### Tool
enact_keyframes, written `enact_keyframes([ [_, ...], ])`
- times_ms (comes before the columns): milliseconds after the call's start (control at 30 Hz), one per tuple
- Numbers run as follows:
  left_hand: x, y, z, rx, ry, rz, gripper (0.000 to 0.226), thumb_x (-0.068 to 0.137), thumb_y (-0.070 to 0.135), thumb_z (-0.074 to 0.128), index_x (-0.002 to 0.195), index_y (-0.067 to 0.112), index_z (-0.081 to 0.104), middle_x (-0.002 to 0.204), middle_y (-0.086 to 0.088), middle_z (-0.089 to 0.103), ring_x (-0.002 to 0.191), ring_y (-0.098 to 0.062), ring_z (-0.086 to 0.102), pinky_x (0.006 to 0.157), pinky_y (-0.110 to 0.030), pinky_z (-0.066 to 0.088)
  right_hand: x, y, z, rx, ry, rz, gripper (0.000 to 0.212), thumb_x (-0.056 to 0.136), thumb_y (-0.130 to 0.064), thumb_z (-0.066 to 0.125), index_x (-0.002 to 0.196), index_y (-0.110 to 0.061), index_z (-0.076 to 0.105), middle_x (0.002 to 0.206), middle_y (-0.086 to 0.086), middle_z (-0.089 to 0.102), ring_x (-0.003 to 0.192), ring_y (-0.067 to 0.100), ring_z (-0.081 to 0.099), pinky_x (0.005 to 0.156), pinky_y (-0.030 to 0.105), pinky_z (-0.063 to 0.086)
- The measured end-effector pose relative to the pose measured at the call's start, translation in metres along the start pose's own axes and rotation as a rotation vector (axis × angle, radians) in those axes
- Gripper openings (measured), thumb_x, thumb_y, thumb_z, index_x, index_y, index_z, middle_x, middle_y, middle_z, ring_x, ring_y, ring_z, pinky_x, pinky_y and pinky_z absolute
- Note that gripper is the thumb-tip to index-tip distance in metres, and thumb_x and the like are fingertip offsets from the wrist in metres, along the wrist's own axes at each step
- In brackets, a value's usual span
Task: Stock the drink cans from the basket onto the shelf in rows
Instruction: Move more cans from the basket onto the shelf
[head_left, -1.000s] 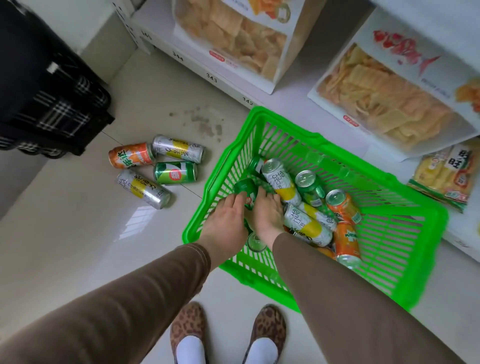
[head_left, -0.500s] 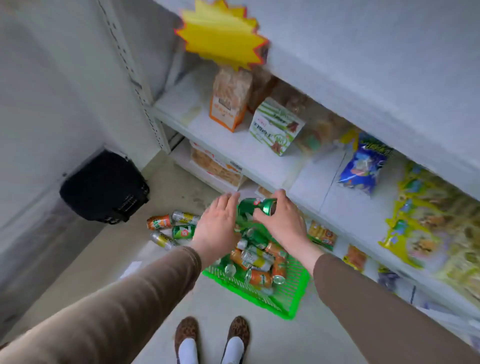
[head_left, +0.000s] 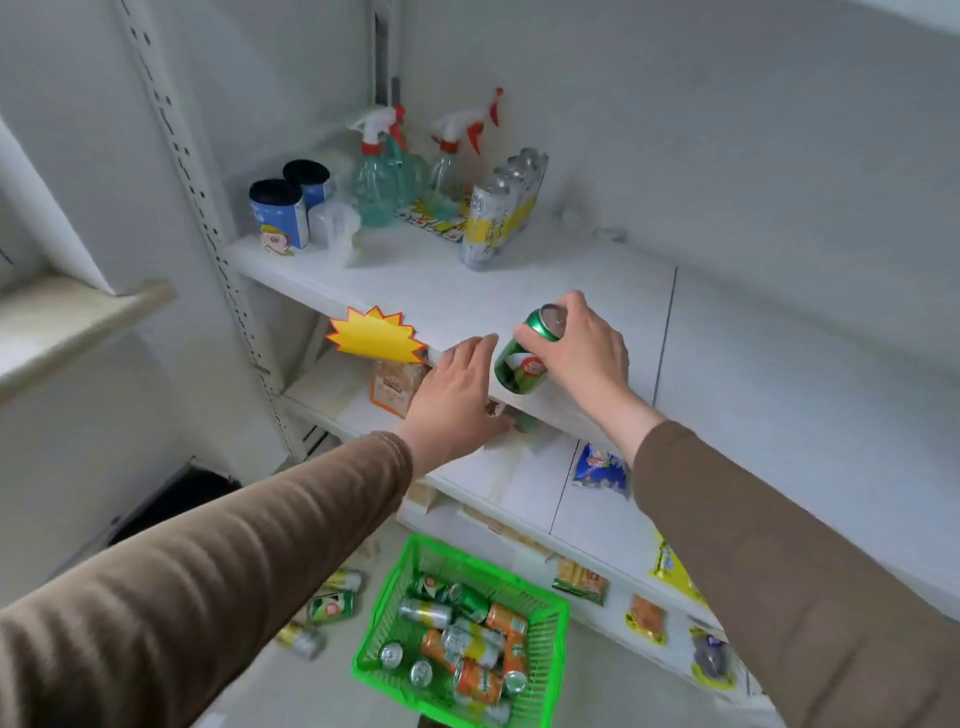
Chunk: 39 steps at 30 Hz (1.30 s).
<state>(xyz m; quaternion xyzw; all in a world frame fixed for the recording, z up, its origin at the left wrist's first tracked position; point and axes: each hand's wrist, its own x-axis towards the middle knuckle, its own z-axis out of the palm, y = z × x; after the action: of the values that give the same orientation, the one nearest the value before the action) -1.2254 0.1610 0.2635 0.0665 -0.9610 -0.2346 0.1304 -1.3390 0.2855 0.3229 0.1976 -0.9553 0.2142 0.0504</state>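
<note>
At shelf (head_left: 519, 291) edge: right hand (head_left: 584, 348) grip clamped on tilted green can (head_left: 522, 358); left hand (head_left: 457, 395) fingers straight.

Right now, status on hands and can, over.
Right hand grips green can, tilted over shelf edge. Left hand open, holding nothing. Row of yellow cans stands further back; front shelf space free.

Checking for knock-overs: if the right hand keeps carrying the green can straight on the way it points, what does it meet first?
Probably bare white shelf board. The right hand with the green drink can points up-left toward the row of silver-and-yellow cans, which look well farther back; depth is unclear.
</note>
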Motion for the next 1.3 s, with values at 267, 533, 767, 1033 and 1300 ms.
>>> enact_keyframes([
  [267,0.075,0.014,0.015,0.04,-0.07,-0.087,0.104,0.08,0.046,0.072,0.155,0.012,0.008,0.155,-0.009,0.026,0.141,-0.029,0.026,0.116,-0.04,0.029,0.09,0.038,0.018,-0.014,0.024,0.071,0.063,0.077,-0.072,0.064,0.115,-0.023,0.053,0.119,0.003,0.068,0.108,0.032,0.064,0.08,0.036,0.043],
  [533,0.128,0.008,0.032,0.034,-0.078,-0.14,0.101,0.082,0.045,0.07,0.155,0.014,0.006,0.156,-0.008,0.024,0.142,-0.028,0.024,0.115,-0.039,0.029,0.132,0.051,0.047,0.289,0.041,0.168,0.073,0.072,-0.063,0.078,0.123,-0.022,0.047,0.124,0.004,0.061,0.109,0.03,0.061,0.082,0.034,0.045],
  [767,0.167,-0.006,0.052,-0.023,-0.082,-0.126,0.095,0.082,0.038,0.068,0.154,0.013,0.012,0.155,-0.007,0.026,0.141,-0.027,0.025,0.113,-0.036,0.03,0.147,0.07,0.093,0.446,0.037,0.269,0.059,0.073,-0.038,0.087,0.11,-0.02,0.045,0.115,0.005,0.067,0.102,0.03,0.065,0.084,0.041,0.053],
  [1033,0.248,-0.019,0.072,-0.01,0.039,-0.064,0.083,0.083,0.031,0.065,0.151,0.009,0.022,0.148,-0.009,0.036,0.136,-0.028,0.033,0.113,-0.035,0.03,0.244,0.067,0.108,0.437,0.063,0.324,0.052,0.079,-0.03,0.084,0.117,-0.013,0.054,0.114,0.008,0.068,0.102,0.03,0.066,0.086,0.039,0.053],
  [1300,0.315,-0.032,0.092,0.048,0.104,-0.044,0.088,0.082,0.032,0.067,0.151,0.009,0.018,0.145,-0.01,0.037,0.136,-0.028,0.033,0.114,-0.038,0.028,0.327,0.078,0.126,0.414,0.121,0.324,0.043,0.084,-0.032,0.076,0.116,-0.011,0.056,0.11,0.009,0.069,0.102,0.031,0.065,0.091,0.042,0.053],
])
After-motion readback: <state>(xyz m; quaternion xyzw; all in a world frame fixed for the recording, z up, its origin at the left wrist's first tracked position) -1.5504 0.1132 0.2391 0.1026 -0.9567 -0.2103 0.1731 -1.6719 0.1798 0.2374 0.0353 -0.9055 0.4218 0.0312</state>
